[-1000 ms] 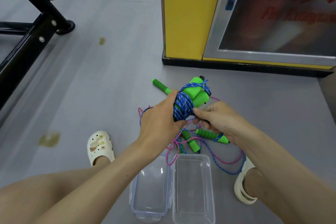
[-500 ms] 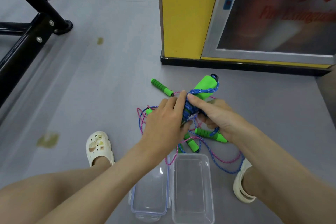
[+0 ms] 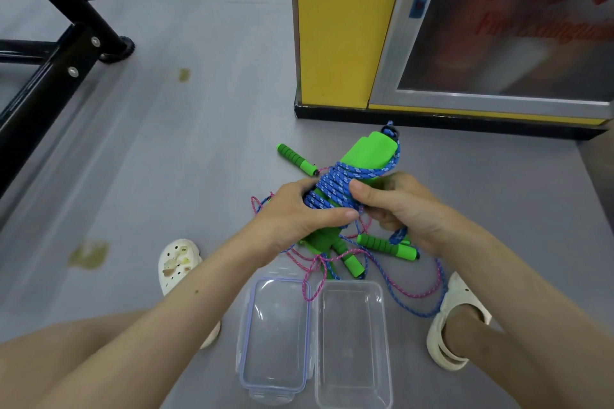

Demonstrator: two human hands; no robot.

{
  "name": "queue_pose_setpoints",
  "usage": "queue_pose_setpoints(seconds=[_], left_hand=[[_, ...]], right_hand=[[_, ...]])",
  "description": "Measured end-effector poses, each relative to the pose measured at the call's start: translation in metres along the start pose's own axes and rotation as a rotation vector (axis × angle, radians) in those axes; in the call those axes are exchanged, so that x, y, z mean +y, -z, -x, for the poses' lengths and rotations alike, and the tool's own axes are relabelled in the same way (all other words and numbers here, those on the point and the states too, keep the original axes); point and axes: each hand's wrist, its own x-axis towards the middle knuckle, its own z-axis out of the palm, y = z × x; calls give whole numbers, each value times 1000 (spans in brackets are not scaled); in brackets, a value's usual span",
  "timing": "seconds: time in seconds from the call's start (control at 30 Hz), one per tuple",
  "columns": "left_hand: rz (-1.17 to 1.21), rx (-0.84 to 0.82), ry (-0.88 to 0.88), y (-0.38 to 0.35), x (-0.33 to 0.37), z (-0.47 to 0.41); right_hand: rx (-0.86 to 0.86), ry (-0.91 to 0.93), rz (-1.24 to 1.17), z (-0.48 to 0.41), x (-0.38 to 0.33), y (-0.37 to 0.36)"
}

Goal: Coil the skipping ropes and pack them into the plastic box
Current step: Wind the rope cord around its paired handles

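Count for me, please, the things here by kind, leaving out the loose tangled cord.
Rope bundle, in hand: 1
Loose green handles in plain view: 3
Clear box: 1
Clear lid: 1
White shoes: 2
Total: 8

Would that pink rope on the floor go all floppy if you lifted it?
Probably floppy: the thin pink braided rope lies in loose loops. It crosses a loose blue braided rope, so it may snag. The green foam handles nearby would likely dangle if attached.
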Motion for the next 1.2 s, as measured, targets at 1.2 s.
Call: queue_pose_setpoints(seconds=[1.2], left_hand=[[307,26,-56,-29,-13,7]], right_hand=[[425,-152,-424,-16,27,-13]])
